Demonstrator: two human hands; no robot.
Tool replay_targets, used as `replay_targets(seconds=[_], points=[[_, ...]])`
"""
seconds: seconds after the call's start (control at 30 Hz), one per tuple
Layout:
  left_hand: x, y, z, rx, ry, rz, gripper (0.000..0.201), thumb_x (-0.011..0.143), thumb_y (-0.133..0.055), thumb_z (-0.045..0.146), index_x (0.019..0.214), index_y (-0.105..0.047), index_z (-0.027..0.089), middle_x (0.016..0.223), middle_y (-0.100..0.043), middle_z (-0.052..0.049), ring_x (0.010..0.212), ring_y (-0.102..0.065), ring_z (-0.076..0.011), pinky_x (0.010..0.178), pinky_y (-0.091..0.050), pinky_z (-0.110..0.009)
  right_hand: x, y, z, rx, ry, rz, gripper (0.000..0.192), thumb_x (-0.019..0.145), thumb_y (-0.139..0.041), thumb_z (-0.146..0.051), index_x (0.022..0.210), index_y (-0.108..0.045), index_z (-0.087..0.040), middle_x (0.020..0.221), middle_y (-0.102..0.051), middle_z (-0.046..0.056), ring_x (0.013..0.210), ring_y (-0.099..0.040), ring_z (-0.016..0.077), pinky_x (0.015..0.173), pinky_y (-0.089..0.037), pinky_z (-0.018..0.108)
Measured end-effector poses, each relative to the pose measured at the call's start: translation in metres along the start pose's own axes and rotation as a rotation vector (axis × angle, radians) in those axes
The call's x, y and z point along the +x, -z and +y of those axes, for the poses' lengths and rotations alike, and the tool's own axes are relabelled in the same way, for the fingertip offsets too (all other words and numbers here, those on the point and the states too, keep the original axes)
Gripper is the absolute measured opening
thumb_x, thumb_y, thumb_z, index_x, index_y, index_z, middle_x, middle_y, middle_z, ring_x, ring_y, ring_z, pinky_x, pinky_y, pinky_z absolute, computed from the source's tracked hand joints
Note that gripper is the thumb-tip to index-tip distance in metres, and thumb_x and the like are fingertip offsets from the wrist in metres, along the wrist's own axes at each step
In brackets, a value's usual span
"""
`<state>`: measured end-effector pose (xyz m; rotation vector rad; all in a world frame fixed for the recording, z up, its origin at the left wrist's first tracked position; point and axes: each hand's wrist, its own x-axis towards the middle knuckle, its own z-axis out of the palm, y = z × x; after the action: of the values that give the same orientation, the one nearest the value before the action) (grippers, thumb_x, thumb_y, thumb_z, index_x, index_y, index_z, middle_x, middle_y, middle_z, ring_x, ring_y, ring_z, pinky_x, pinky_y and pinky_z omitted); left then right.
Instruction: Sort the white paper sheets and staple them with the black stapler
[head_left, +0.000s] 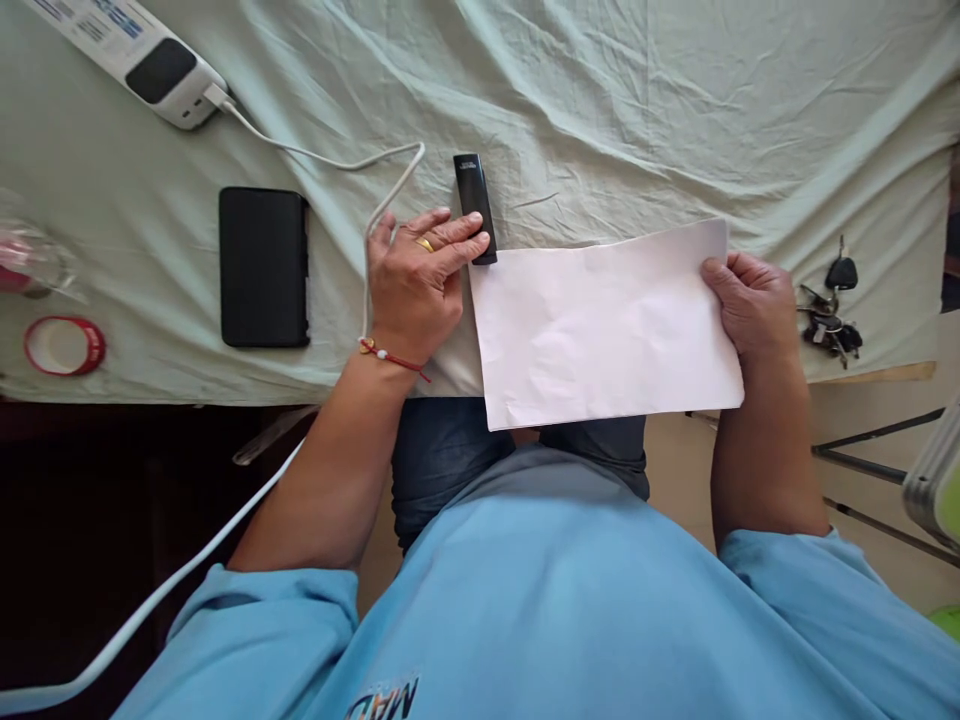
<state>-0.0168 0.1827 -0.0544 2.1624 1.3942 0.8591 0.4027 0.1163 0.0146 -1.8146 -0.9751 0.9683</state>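
Note:
A white sheet of paper [607,325] lies at the near edge of the cloth-covered table [600,120], its lower part hanging past the edge. My right hand [754,300] grips the sheet's right edge, thumb on top. My left hand [416,280] rests flat on the cloth just left of the paper. Its fingertips touch the lower end of a small black stick-shaped device [475,205]. A ring shows on one finger and a red thread bracelet on the wrist.
A black phone [264,266] lies left of my left hand. A white power strip [142,55] with a white cable [352,165] sits at the far left. Red tape roll [64,345] lies at the left edge, keys [829,315] at the right.

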Motion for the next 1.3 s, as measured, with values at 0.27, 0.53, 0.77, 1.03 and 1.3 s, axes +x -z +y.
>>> replay_targets(seconds=[0.27, 0.53, 0.77, 1.03, 1.3], points=[[-0.017, -0.004, 0.004, -0.057, -0.177, 0.09, 0.058, 0.123, -0.055, 0.061, 0.172, -0.064, 0.032, 0.181, -0.065, -0.006, 0.17, -0.06, -0.0318, 0.145, -0.048, -0.06, -0.011, 0.003, 0.018, 0.05, -0.038, -0.117, 0.049, 0.068, -0.109, -0.069, 0.093, -0.089, -0.032, 0.089, -0.086, 0.003, 0.08, -0.075, 0.0244, 0.068, -0.063, 0.04], [-0.071, 0.0, 0.015, 0.008, 0.168, 0.235, 0.056, 0.117, -0.065, 0.066, 0.157, -0.062, 0.027, 0.128, -0.081, -0.009, 0.078, -0.068, -0.0175, 0.088, -0.063, -0.039, -0.022, 0.004, 0.021, 0.052, -0.074, -0.189, 0.043, 0.072, -0.109, -0.065, 0.097, -0.093, -0.034, 0.092, -0.089, 0.003, 0.076, -0.078, 0.0246, 0.065, -0.065, 0.042], [-0.054, 0.019, 0.032, -0.069, 0.324, 0.056, 0.038, 0.105, -0.073, 0.05, 0.128, -0.078, 0.02, 0.097, -0.082, -0.004, 0.065, -0.06, -0.0137, 0.072, -0.053, -0.03, -0.035, -0.012, 0.026, 0.138, -0.059, -0.195, 0.051, 0.067, -0.109, -0.071, 0.095, -0.091, -0.032, 0.087, -0.087, 0.002, 0.073, -0.079, 0.0249, 0.066, -0.068, 0.042], [-0.05, 0.026, 0.04, -0.088, 0.415, -0.045, 0.021, 0.097, -0.068, 0.042, 0.09, -0.076, 0.024, 0.076, -0.072, -0.001, 0.067, -0.059, -0.0189, 0.07, -0.05, -0.032, -0.032, -0.01, 0.035, -0.009, 0.019, -0.124, 0.048, 0.077, -0.099, -0.074, 0.095, -0.086, -0.031, 0.082, -0.083, 0.002, 0.072, -0.073, 0.0233, 0.062, -0.064, 0.04], [-0.06, 0.013, 0.036, 0.076, 0.291, 0.038, 0.029, 0.104, -0.061, 0.047, 0.098, -0.077, 0.023, 0.084, -0.078, -0.005, 0.072, -0.068, -0.0222, 0.076, -0.051, -0.036, -0.114, 0.028, 0.069, -0.432, 0.3, 0.289, 0.041, 0.102, -0.077, -0.065, 0.091, -0.077, -0.026, 0.076, -0.069, 0.0, 0.067, -0.059, 0.0177, 0.069, -0.053, 0.036]])
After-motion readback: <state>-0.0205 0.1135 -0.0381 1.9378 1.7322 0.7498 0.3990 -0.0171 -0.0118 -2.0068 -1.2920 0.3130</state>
